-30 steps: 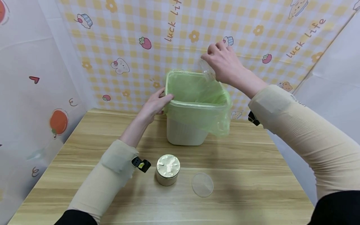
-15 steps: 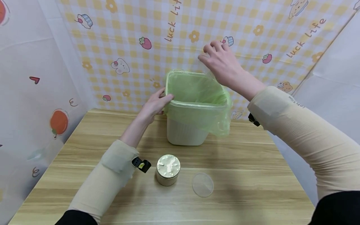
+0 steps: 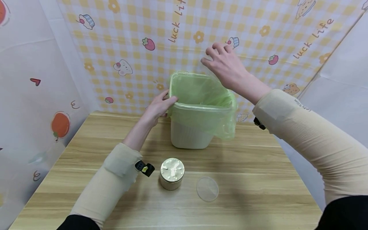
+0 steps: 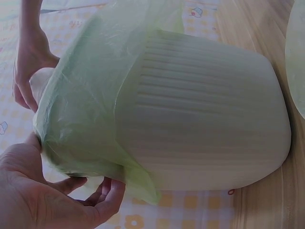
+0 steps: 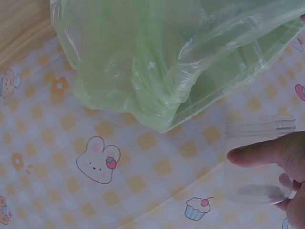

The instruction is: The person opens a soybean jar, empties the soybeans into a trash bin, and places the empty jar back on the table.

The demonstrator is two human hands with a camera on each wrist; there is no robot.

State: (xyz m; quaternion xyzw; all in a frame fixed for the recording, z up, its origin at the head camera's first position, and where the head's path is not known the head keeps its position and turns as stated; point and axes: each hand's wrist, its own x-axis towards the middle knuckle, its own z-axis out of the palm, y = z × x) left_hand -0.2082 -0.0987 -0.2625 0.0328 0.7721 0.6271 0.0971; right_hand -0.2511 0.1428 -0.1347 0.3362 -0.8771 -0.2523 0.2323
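A white ribbed trash bin, lined with a green plastic bag, stands at the back of the table. My left hand grips the bin's left rim through the bag, thumb on top and fingers outside. Above the bin's right rear corner is my right hand, holding a clear plastic jar. In the right wrist view the thumb lies along the jar's side, below its threaded rim. A greyish patch shows at the jar's other end. From the head view the hand hides most of the jar.
A gold-coloured metal tin stands on the wooden table in front of the bin. To its right lies a clear round lid. A yellow checked cloth hangs close behind the bin.
My right hand has shifted slightly left and turned, so the jar is now mostly hidden behind it in the head view. The left hand, bin, tin and lid have stayed put.
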